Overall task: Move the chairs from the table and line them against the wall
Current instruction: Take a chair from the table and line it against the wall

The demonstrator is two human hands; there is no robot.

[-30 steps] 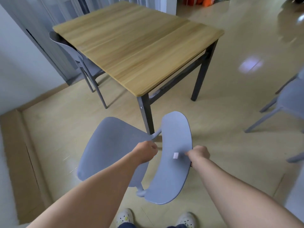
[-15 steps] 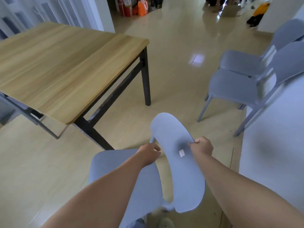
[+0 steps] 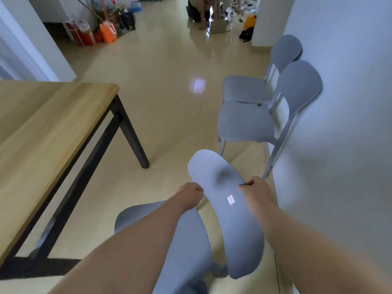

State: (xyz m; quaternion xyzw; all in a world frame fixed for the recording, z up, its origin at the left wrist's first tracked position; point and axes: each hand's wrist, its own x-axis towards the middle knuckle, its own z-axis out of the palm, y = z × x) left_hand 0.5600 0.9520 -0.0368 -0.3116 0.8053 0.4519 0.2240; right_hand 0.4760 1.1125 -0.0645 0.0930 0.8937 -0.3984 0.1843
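Observation:
I hold a grey plastic chair [image 3: 231, 225] by its curved backrest, low in the middle of the view. My left hand [image 3: 191, 195] grips the backrest's left side near the seat. My right hand [image 3: 255, 187] pinches the backrest's right edge. Its seat lies under my left forearm, and its legs are hidden. Two matching grey chairs stand side by side with their backs to the white wall [image 3: 343, 124] on the right: the nearer one [image 3: 250, 122] and the farther one [image 3: 248, 88]. The wooden table [image 3: 42, 132] with black legs is on the left.
Glossy beige floor [image 3: 169, 102] runs between the table and the chairs at the wall. Orange and red bags [image 3: 93, 32] and bottles stand at the far left. A person [image 3: 199, 9] crouches at the far end among loose items.
The view has swung right, away from the table toward the wall. The held chair has come with both hands, close to the two chairs at the wall. Both grips are unchanged.

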